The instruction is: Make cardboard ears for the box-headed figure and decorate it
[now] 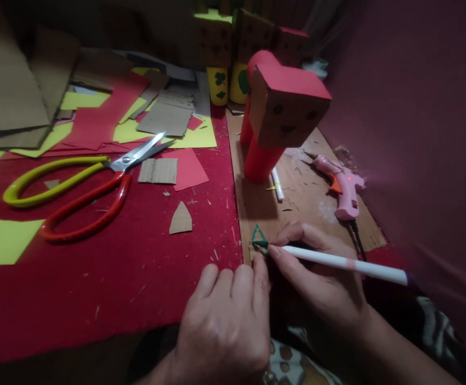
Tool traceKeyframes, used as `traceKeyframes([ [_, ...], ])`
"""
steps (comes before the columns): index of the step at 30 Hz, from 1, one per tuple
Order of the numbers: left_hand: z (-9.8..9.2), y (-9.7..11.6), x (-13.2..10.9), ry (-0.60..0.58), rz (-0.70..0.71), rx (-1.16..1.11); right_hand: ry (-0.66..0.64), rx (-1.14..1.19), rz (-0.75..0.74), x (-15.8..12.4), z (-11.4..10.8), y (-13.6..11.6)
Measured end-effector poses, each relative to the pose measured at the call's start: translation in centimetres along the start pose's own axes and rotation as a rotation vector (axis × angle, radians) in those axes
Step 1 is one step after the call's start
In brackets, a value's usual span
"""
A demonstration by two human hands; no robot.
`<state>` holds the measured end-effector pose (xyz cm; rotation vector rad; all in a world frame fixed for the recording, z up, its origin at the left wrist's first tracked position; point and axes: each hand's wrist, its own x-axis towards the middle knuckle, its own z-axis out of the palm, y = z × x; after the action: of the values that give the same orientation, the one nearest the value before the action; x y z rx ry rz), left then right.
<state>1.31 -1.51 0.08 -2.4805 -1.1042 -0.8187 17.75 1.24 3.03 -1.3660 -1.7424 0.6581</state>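
Two hands at work: right hand [323, 283] grips the marker [377, 270], left hand [227, 318] curls beside the cardboard piece [258, 236], its hold unclear; loose pinning could skew the stroke.

Dim light fades into dark corners, the scissors [127, 161] glint, and the far-left cardboard [6, 75] blurs.

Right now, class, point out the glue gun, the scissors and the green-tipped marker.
Pink glue gun [347, 193]: head view, on its body above the grip.
Yellow-and-red-handled scissors [126, 161]: head view, at the pivot.
Green-tipped marker [333, 260]: head view, on its white barrel.
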Motion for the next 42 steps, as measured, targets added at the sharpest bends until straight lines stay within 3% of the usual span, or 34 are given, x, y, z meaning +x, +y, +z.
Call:
traceKeyframes([
  [12, 0.9, 0.7, -0.3, 0.076, -0.079, -0.002, -0.037, 0.026, 0.022, 0.1, 0.0, 0.1],
  [42, 0.9, 0.2, -0.3, 0.086, -0.035, -0.048, -0.047, 0.064, 0.028, 0.1, -0.1, 0.3],
])
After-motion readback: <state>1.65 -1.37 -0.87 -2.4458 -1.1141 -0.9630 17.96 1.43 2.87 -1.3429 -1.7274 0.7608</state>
